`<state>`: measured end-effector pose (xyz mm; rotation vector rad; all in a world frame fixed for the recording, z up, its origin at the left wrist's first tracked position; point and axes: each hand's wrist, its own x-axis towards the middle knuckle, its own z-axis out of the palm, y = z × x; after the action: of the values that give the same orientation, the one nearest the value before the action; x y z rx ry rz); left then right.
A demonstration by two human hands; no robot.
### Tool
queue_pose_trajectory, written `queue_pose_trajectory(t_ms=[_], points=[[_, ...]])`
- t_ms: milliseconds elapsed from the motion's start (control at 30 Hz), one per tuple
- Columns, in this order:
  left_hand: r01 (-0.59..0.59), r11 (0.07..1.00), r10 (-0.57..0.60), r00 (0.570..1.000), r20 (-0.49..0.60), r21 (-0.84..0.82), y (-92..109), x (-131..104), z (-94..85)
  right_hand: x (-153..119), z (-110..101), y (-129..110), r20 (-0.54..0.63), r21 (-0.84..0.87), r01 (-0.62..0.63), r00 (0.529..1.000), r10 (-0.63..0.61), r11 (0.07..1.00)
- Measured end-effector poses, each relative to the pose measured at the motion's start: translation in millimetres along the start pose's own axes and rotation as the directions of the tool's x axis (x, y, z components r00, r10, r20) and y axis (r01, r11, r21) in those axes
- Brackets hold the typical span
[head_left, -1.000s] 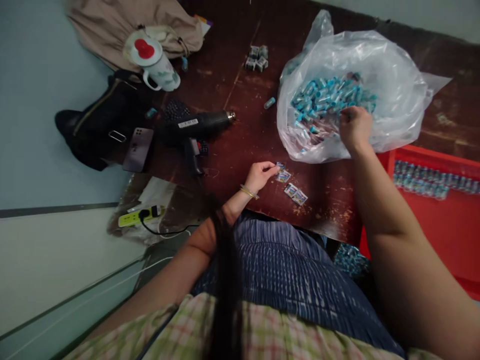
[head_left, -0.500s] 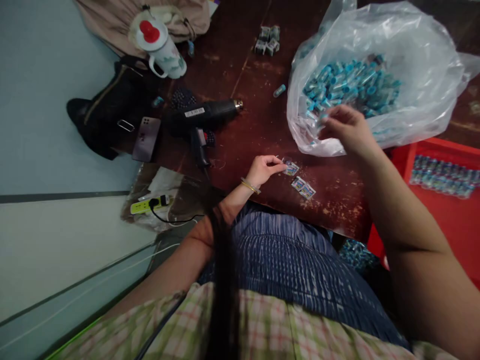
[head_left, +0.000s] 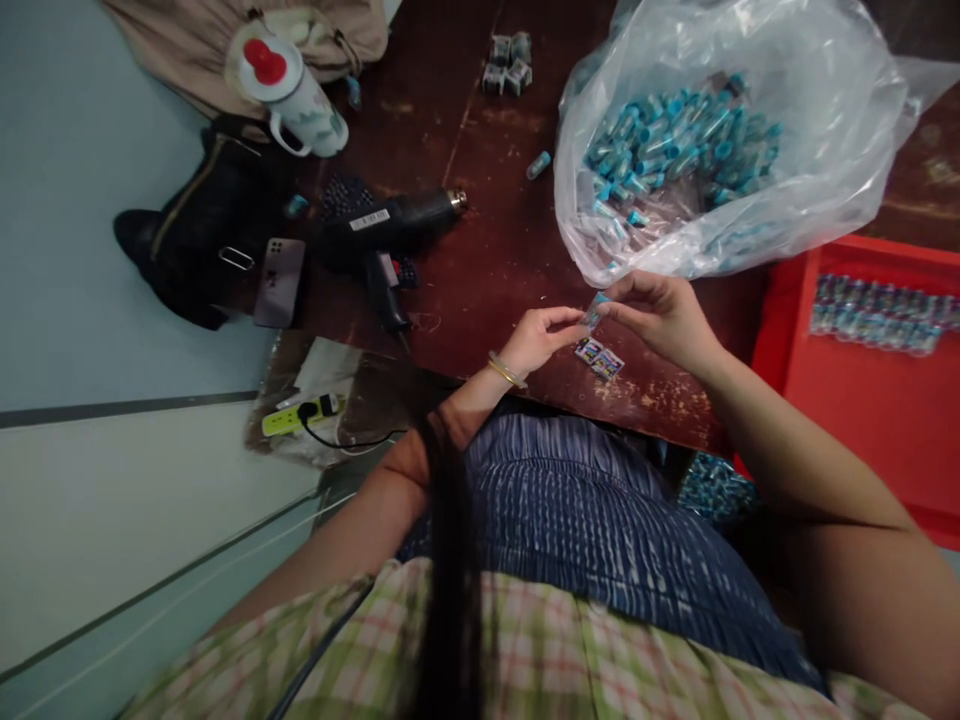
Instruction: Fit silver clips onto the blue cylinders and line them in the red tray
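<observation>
My left hand (head_left: 538, 340) pinches a small printed label sleeve between thumb and fingertips, low over the table edge. Against it, my right hand (head_left: 660, 312) grips a small blue-capped tube (head_left: 598, 308). The fingertips of both hands meet there, and how far the tube sits inside the sleeve cannot be made out. Just below the fingers lie a few printed labels (head_left: 600, 358) on the dark red table (head_left: 510, 260). A clear plastic bag (head_left: 817, 130) of many blue-capped tubes (head_left: 675, 145) stands open beyond my right hand.
A heat gun (head_left: 397, 220) lies left of my hands, near a phone (head_left: 280, 282), a black bag (head_left: 202, 220) and a lidded mug (head_left: 300, 100). At right, a red tray (head_left: 862, 420) holds rows of tubes (head_left: 877, 315). One loose tube (head_left: 538, 165) and small bundles (head_left: 508, 63) lie farther back.
My right hand has come out of the bag with a tube and moved down and left to my left hand. The left hand still pinches the label sleeve. The whole view has shifted slightly.
</observation>
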<state>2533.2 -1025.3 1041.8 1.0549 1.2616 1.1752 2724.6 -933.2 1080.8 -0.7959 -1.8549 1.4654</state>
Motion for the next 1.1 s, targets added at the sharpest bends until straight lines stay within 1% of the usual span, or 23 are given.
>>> queue_pose_trajectory(t_ms=[33,100,200,267,333,400,567,600,667,767,833,900,967,1000,1033,1100], points=[[0.026,0.999,-0.025,0.999,0.021,-0.044,-1.0,-1.2,1.1,-3.6,1.3,3.0,-0.020,-0.017,0.002,1.000,-0.002,1.000],[0.131,0.981,-0.122,0.990,0.072,-0.143,-3.5,-3.9,2.8,-12.6,5.1,8.7,-0.030,-0.031,-0.011,0.999,0.010,0.999],[0.309,0.906,-0.281,0.950,0.136,-0.289,-7.1,-8.3,5.2,-29.2,12.9,13.9,0.004,-0.057,-0.032,0.999,0.032,0.998],[0.363,0.856,-0.331,0.932,0.150,-0.368,-8.6,-11.2,7.8,-39.5,18.2,14.7,-0.027,-0.142,-0.020,0.999,0.017,0.990],[0.376,0.831,-0.344,0.927,0.153,-0.409,-9.2,-13.5,11.6,-46.7,21.9,14.8,-0.077,-0.216,-0.003,0.997,-0.014,0.976],[0.371,0.832,-0.339,0.929,0.152,-0.413,-8.9,-15.0,16.0,-50.4,23.3,15.2,-0.092,-0.229,0.014,0.995,-0.036,0.973],[0.321,0.887,-0.304,0.947,0.104,-0.333,-4.3,-13.8,23.2,-51.9,18.7,18.1,-0.111,-0.220,0.035,0.992,-0.061,0.975],[0.316,0.892,-0.300,0.949,0.100,-0.324,-2.6,-13.0,23.8,-52.1,17.9,18.5,-0.112,-0.202,0.042,0.991,-0.066,0.978],[0.309,0.891,-0.288,0.951,0.112,-0.332,1.5,-11.1,24.9,-52.8,18.5,19.1,-0.116,-0.110,0.046,0.992,-0.059,0.993],[0.286,0.886,-0.251,0.958,0.140,-0.366,7.0,-8.6,29.0,-55.0,23.7,17.9,-0.112,0.054,0.005,0.994,0.001,0.999],[0.264,0.890,-0.226,0.964,0.142,-0.372,9.1,-8.0,33.1,-57.2,23.0,15.3,-0.124,0.103,-0.022,0.992,0.034,0.994],[0.242,0.904,-0.205,0.969,0.139,-0.353,10.2,-8.7,35.5,-59.9,9.7,12.6,-0.144,0.123,-0.042,0.988,0.059,0.992],[0.208,0.934,-0.182,0.977,0.113,-0.292,10.2,-9.6,33.7,-63.9,-20.6,11.2,-0.219,0.119,-0.051,0.973,0.076,0.992],[0.186,0.951,-0.169,0.982,0.087,-0.247,9.8,-9.5,31.2,-66.8,-40.9,10.6,-0.288,0.108,-0.045,0.955,0.074,0.993],[0.164,0.967,-0.156,0.986,0.055,-0.196,9.1,-8.7,28.4,-70.4,-62.6,9.7,-0.376,0.096,-0.028,0.924,0.062,0.995],[0.130,0.985,-0.129,0.992,0.014,-0.115,8.0,-5.4,25.4,-79.3,-101.1,5.9,-0.524,0.065,0.030,0.851,0.008,0.997]])
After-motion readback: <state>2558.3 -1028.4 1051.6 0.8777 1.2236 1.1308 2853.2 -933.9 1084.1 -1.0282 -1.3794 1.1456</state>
